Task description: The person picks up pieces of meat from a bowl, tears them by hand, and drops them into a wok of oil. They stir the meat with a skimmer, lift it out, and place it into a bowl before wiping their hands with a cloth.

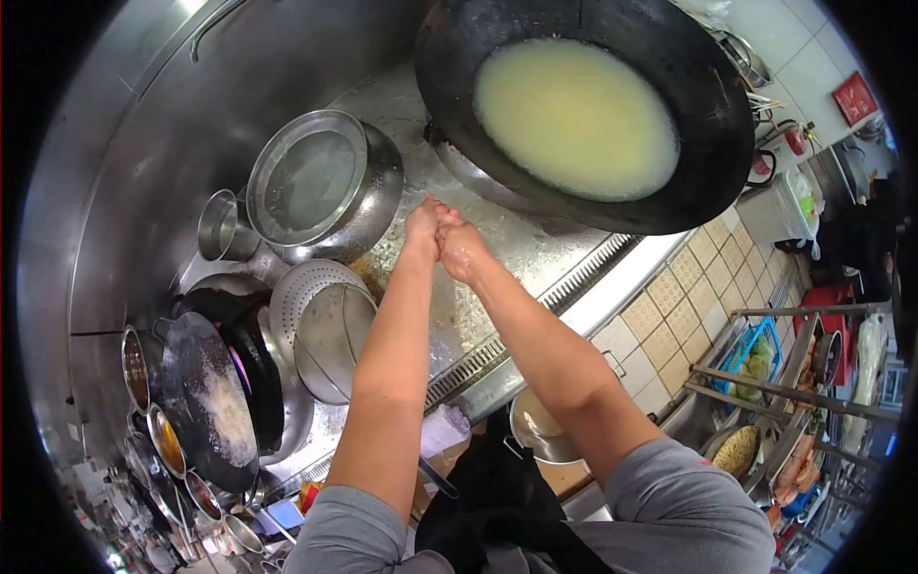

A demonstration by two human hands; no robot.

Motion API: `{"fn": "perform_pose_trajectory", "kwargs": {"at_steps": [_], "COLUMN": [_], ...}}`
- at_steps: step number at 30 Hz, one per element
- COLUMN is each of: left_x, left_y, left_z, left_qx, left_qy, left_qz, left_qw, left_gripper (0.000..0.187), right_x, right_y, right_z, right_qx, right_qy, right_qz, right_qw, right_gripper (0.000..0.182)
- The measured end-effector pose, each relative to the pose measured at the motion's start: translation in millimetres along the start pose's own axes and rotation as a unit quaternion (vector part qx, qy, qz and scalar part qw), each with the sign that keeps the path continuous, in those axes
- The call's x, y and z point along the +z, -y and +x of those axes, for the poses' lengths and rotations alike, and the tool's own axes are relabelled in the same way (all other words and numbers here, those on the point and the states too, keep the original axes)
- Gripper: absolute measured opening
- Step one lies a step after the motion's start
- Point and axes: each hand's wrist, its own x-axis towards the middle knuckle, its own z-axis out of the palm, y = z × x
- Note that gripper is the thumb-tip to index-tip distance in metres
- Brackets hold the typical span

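- While the person stands at the metal table (524,256), both bare forearms reach forward from short grey sleeves (665,469) and meet at the hands.
- From where I stand, the left hand (421,230) and the right hand (464,253) are clasped together, fingers folded against one another, with a wet gleam on the right one. I cannot tell whether anything sits between the palms, nor how far either hand is closed.
- Ahead and to the right of them is the big black wok (712,143), holding a broad pool of cloudy, pale yellow liquid (579,120).
- On the other side, near the left hand, stands a steel pot (380,201) with a greyish, watery surface inside its rim. The joined hands are over the table between pot and wok, touching neither.
- Just beside the pot, farther left, is a small metal cup (210,234).
- Closer to the left forearm, a perforated strainer (287,292) and what looks like a round sieve (325,344) overlap.
- Well to the left, a dark pan (186,349) has something whitish spread inside.
- A slotted drain (483,359) runs along the table's front edge, with a pale cloth (445,429) near it.
- Off to the right lies patterned tile floor (684,287).
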Motion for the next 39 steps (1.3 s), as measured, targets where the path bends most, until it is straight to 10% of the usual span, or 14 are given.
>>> {"fn": "perform_pose_trajectory", "kwargs": {"at_steps": [2, 4, 11, 13, 17, 20, 21, 22, 23, 25, 29, 32, 33, 39], "left_x": [13.7, 12.3, -75.4, -132.7, 14.5, 75.3, 80.7, 83.8, 94.1, 106.8, 94.7, 49.2, 31.2, -204.2], "left_y": [-3.2, -30.5, -200.9, -224.2, -151.4, -102.9, -76.4, -57.7, -43.4, -21.6, 15.6, 35.5, 43.8, 144.7], "left_z": [-3.6, 14.5, 40.6, 83.2, -21.3, -58.6, -65.0, -66.0, -70.4, -100.8, -169.3, -255.4, -300.3, -527.2], "left_qx": [0.053, 0.36, 0.398, 0.214, 0.425, 0.361, 0.352, 0.395, 0.376, 0.277, 0.334, 0.388, 0.403, 0.025], "left_qy": [-0.138, -0.177, -0.244, -0.174, -0.106, -0.007, -0.044, -0.006, -0.023, -0.079, -0.006, 0.066, 0.069, 0.231], "left_qz": [0.219, 0.674, 0.689, 0.919, 0.733, 0.829, 0.751, 0.775, 0.745, 0.547, 0.642, 0.598, 0.566, 0.484], "left_qw": [0.964, 0.621, 0.555, 0.282, 0.52, 0.428, 0.557, 0.494, 0.55, 0.786, 0.691, 0.698, 0.716, 0.843], "left_gripper": [0.025, 0.028, 0.035, 0.037, 0.027, 0.024, 0.024, 0.025, 0.026, 0.029, 0.02, 0.017, 0.016, 0.024], "right_x": [-3.4, -19.8, -96.5, -88.6, -33.7, 5.2, 54.2, 101.2, 74.7, 3.6, -110.2, -120.4, -95.6, -354.4], "right_y": [16.3, 29.1, 55.1, 55.1, 28.9, 34.7, 70.6, 103.2, 100.6, 98.9, 114.5, 186.3, 188.1, 291.5], "right_z": [-24.4, -42.2, -88.5, -76.3, -1.7, 56.9, 41.5, 23.7, 25.8, 20.9, -44.0, -128.3, -191.5, -383.9], "right_qx": [-0.007, -0.216, -0.047, 0.0, 0.01, -0.022, 0.003, -0.002, -0.085, -0.143, -0.244, 0.15, 0.055, 0.111], "right_qy": [-0.023, 0.061, -0.03, -0.053, -0.013, 0.069, 0.132, 0.171, 0.163, 0.134, 0.067, 0.047, -0.021, -0.015], "right_qz": [-0.242, -0.678, -0.354, -0.326, -0.24, -0.182, -0.613, -0.902, -0.906, -0.856, -0.769, -0.699, -0.643, -0.281], "right_qw": [0.97, 0.7, 0.934, 0.944, 0.971, 0.981, 0.779, 0.395, 0.38, 0.479, 0.588, 0.698, 0.764, 0.953], "right_gripper": [0.029, 0.03, 0.016, 0.018, 0.027, 0.023, 0.024, 0.027, 0.029, 0.032, 0.039, 0.034, 0.035, 0.037]}}
